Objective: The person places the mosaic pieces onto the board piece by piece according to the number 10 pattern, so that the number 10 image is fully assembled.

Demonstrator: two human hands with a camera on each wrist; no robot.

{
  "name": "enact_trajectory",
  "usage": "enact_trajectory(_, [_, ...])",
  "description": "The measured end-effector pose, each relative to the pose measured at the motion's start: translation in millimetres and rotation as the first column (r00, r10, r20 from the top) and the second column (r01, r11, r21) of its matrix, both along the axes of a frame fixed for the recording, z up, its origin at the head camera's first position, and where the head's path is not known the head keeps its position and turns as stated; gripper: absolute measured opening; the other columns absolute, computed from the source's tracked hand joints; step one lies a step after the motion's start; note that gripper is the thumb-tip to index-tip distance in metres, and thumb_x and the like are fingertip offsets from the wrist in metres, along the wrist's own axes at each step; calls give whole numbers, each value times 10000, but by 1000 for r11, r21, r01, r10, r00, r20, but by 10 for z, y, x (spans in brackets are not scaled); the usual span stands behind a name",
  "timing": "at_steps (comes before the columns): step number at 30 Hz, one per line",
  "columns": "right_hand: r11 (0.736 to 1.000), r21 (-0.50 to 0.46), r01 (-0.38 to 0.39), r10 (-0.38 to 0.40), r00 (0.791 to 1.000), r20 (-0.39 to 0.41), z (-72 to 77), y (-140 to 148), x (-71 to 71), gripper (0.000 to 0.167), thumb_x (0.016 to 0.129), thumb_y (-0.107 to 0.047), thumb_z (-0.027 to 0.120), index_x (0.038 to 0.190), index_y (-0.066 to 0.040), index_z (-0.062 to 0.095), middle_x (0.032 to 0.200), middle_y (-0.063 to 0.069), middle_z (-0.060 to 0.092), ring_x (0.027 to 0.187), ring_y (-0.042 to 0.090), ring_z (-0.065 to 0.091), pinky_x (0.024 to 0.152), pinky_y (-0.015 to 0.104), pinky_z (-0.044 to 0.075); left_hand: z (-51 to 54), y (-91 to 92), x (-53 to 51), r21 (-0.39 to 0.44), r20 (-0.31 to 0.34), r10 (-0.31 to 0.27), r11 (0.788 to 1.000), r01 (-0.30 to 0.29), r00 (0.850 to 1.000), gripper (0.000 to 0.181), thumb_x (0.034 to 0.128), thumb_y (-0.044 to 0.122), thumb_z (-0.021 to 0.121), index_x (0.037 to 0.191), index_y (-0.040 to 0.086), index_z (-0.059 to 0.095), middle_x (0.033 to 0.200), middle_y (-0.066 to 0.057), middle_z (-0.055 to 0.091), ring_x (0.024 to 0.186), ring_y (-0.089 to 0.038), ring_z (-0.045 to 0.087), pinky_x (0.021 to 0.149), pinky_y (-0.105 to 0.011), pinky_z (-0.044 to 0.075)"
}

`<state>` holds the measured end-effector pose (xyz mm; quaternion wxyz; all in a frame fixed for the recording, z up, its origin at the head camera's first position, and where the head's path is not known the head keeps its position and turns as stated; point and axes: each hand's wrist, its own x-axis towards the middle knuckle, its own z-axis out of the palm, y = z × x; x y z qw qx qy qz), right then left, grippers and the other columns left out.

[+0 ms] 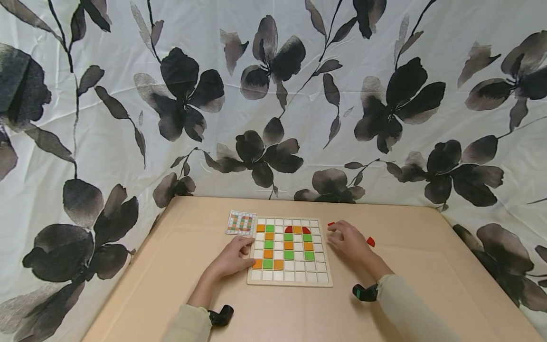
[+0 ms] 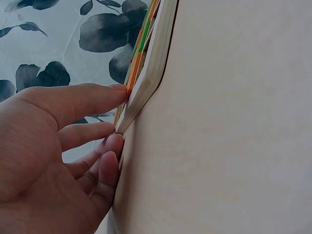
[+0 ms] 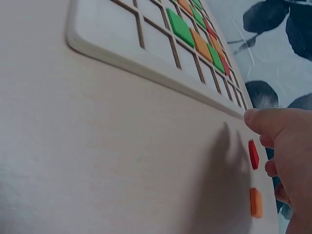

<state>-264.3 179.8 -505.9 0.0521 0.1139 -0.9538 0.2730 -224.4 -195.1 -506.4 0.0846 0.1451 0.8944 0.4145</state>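
A pale grid board (image 1: 292,282) lies on the table, with orange, green and red tiles in some of its cells. My left hand (image 1: 232,259) holds the board's left edge. In the left wrist view its thumb (image 2: 92,102) touches the rim, and the other fingers curl beside it. My right hand (image 1: 348,242) hovers past the board's right side, with no held tile visible. Near its fingertips lies a small red tile (image 1: 331,223); another red tile (image 1: 370,242) sits beside the wrist side of the hand. In the right wrist view an orange tile (image 3: 256,202) is near a red one (image 3: 253,154).
A small pattern card (image 1: 240,223) with a coloured grid lies against the board's upper left corner. The light wooden table (image 1: 295,313) reaches back to a white cloth (image 1: 325,137) printed with dark flowers. Both wrists wear black devices (image 1: 221,315).
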Motion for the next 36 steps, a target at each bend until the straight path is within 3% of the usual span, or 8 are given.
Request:
enact_trajectory(3, [1000, 19, 13, -13, 1000, -5, -12, 65, -78, 335, 849, -239, 737, 1152, -110, 678, 1196, 87, 598, 1069, 294, 580, 922, 508, 494, -2, -5, -3, -2, 0, -1, 1000, 1, 1000, 616, 823, 158, 760, 1372, 26, 513, 1016, -74, 458, 873, -164, 425, 694, -246, 353])
enact_trajectory(14, [992, 120, 45, -50, 998, 44, -44, 156, -317, 431, 899, -224, 656, 1288, -48, 597, 1274, 166, 547, 1170, 359, 546, 992, 546, 435, -1, -18, -4, 0, -1, -3, 1000, 3, 1000, 616, 828, 153, 752, 1379, 28, 506, 1045, -77, 463, 877, -158, 432, 699, -237, 359])
enact_trajectory(19, [988, 152, 38, -47, 997, 55, -70, 134, -382, 375, 911, -224, 641, 1247, -56, 627, 1193, 146, 562, 1086, 310, 562, 963, 512, 457, -15, -14, -18, 2, -10, 7, 1000, -7, 1000, 619, 813, 156, 765, 1367, 31, 519, 1090, -77, 477, 891, -152, 448, 692, -225, 357])
enact_trajectory(25, [985, 167, 45, -54, 997, 48, -60, 110, -428, 262, 888, -211, 673, 1090, -44, 687, 1060, 122, 607, 952, 269, 570, 904, 478, 488, -22, -9, -31, 4, -17, 6, 1000, -5, 1000, 621, 809, 161, 769, 1363, 29, 523, 1091, -73, 481, 892, -148, 453, 693, -219, 360])
enact_trajectory(36, [987, 152, 48, -56, 997, 51, -37, 129, -352, 200, 799, -247, 745, 865, -77, 665, 834, 47, 573, 760, 188, 508, 684, 318, 444, -36, -7, -14, 5, -19, 4, 1000, -4, 1000, 616, 813, 155, 766, 1363, 26, 522, 1085, -77, 475, 890, -158, 449, 684, -226, 358])
